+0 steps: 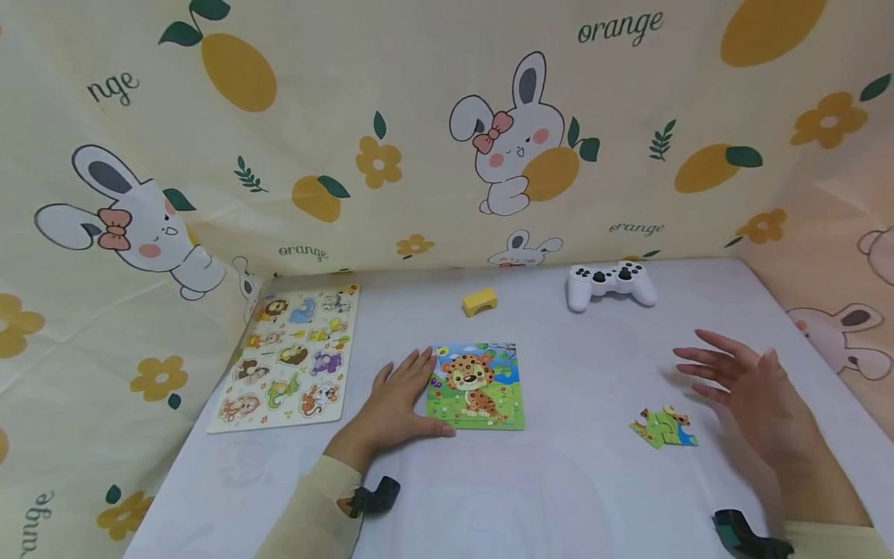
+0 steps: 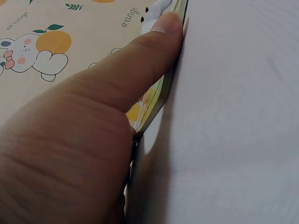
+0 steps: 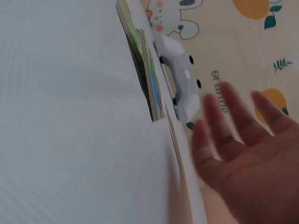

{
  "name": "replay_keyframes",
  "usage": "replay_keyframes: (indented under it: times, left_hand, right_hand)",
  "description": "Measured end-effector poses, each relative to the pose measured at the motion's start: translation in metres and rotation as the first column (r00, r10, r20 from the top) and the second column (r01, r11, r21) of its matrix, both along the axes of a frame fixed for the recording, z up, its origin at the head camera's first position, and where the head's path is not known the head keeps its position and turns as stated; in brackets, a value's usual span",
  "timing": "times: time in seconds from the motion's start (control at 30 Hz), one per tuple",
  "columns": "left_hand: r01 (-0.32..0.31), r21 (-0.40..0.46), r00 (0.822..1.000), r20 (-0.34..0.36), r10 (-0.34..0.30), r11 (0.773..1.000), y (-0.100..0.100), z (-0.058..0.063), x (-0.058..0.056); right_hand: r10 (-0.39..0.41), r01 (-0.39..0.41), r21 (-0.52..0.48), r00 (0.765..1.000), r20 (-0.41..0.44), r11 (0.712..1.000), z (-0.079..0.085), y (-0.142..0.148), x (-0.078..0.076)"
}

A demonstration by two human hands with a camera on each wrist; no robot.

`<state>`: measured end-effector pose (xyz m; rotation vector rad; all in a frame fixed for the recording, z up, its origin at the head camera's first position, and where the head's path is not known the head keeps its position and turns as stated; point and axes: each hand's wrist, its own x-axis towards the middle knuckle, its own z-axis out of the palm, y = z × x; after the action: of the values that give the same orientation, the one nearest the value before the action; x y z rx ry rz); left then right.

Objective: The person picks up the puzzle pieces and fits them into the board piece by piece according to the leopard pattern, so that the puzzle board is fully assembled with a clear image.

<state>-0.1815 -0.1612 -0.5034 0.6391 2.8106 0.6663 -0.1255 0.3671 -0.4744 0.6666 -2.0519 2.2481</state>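
Note:
A square leopard jigsaw puzzle (image 1: 482, 388) lies flat at the middle of the table, its picture whole to the eye. My left hand (image 1: 398, 404) rests along its left side, fingers extended and thumb at the lower left corner. In the left wrist view the thumb (image 2: 140, 56) touches the puzzle's edge. Above the table at the right, my right hand (image 1: 754, 396) is raised, palm turned inward and holding nothing. Just left of it lies a small pile of loose jigsaw pieces (image 1: 663, 427), overlapping one another; the right wrist view shows these pieces (image 3: 152, 84) edge-on.
A white board with animal pictures (image 1: 286, 357) lies at the left. Near the back edge sit a yellow arched block (image 1: 479, 302) and a white game controller (image 1: 611, 285). A printed cloth (image 1: 419, 78) hangs behind the white table (image 1: 559, 497).

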Motion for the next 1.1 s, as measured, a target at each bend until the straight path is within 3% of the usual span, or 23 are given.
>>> replay_keyframes:
  times: [0.07,0.13,0.23,0.37,0.57,0.73,0.9,1.0,1.1]
  left_hand:
    - [-0.001,0.000,1.000,0.001,0.001,1.000,0.000,0.001,0.000]
    - [-0.001,0.004,1.000,0.003,0.001,1.000,0.000,0.002,0.001]
    - [0.002,0.014,1.000,0.005,-0.002,1.000,0.000,0.002,0.001]
    - [0.003,0.012,1.000,0.002,-0.003,1.000,0.000,0.001,0.001]
    - [0.003,0.011,1.000,0.000,-0.003,1.000,-0.001,0.000,0.001]
    - [0.004,0.008,1.000,-0.004,-0.004,1.000,-0.001,-0.001,0.000]
    - [0.006,0.019,1.000,0.002,-0.006,1.000,-0.001,-0.002,0.000]
    - [0.007,0.025,1.000,0.002,-0.007,1.000,-0.002,-0.002,0.000]
    - [0.008,0.020,1.000,0.001,-0.008,1.000,-0.001,-0.001,0.000]
  right_hand:
    - [-0.019,0.011,0.143,0.998,0.055,0.990,-0.001,0.003,0.000]
    - [-0.031,0.003,0.292,0.995,0.092,0.956,-0.003,0.006,0.001]
    - [-0.070,-0.007,0.494,0.988,0.137,0.869,-0.005,0.008,0.004]
    - [-0.060,-0.039,0.625,0.989,0.137,0.779,-0.008,0.009,0.009]
    - [-0.042,-0.054,0.714,0.992,0.116,0.698,-0.008,0.003,0.013]
    - [-0.073,-0.069,0.733,0.985,0.159,0.676,-0.004,-0.007,0.009]
    - [-0.150,-0.015,0.772,0.978,0.143,0.636,0.002,-0.015,0.006]
    - [-0.219,0.034,0.803,0.968,0.122,0.595,0.007,-0.017,0.004]
    - [-0.273,0.078,0.808,0.956,0.105,0.584,0.009,-0.019,0.004]
